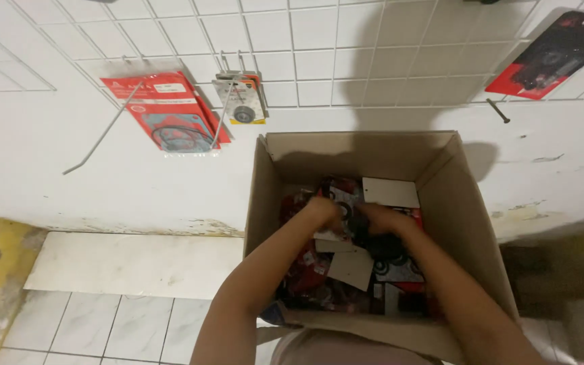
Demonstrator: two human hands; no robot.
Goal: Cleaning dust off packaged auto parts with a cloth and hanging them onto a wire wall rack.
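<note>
An open cardboard box [471, 223] stands against a white wall, filled with several red and black carded packets [319, 267]. Both my hands reach down into it. My left hand [322, 211] and my right hand [378, 217] meet in the middle of the box, fingers curled around a packet [341, 203] with a dark round part on a red and white card. A plain white card back [391, 192] lies just beyond my right hand.
A white wire grid [319, 54] hangs on the wall above the box. On its hooks hang a red gasket packet [170, 111], a small bearing packet [241, 100] and a red and black packet [549, 57] at the upper right. White floor tiles [130, 270] lie left.
</note>
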